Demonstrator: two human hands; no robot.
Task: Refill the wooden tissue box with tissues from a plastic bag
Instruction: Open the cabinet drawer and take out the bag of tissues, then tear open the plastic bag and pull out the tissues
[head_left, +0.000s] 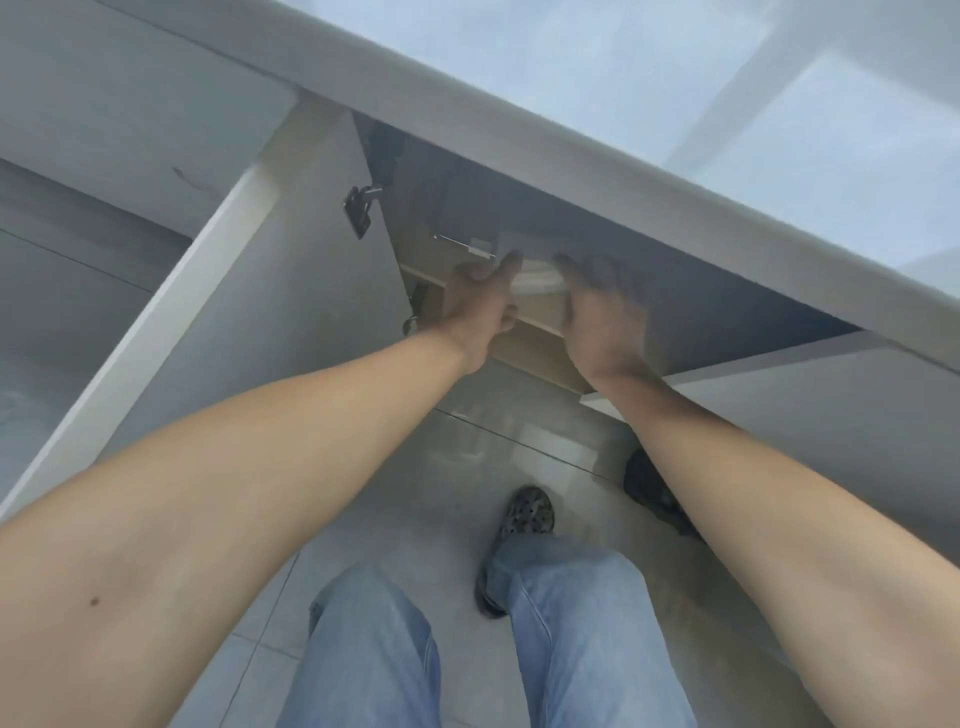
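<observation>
Under the pale grey bench, inside the open white cabinet with its light wooden shelf, both hands reach for a white soft pack that sits on the shelf edge, probably the plastic bag of tissues, though blur makes that a guess. Left hand is at the pack's left end, thumb spread, fingers curled over the top edge. Right hand is at the right end, fingers extended and motion-blurred, so I cannot tell whether it has closed on the pack or is only beside it. Left looks in contact but a firm grip is not confirmed. White cabinet door stands swung open to the left, metal hinge showing. Wooden tissue box is not in view. Judgement: step in hand is fetching the pack, task barely begun. To do it well: clamp both ends evenly, palms in, support from underneath since a soft pack will sag and slide; lift slightly before pulling so it clears the shelf lip; draw straight back toward the body, keeping knuckles low under the bench edge. Risk: one-sided pull twists the bag and snags it on the door hinge side.
</observation>
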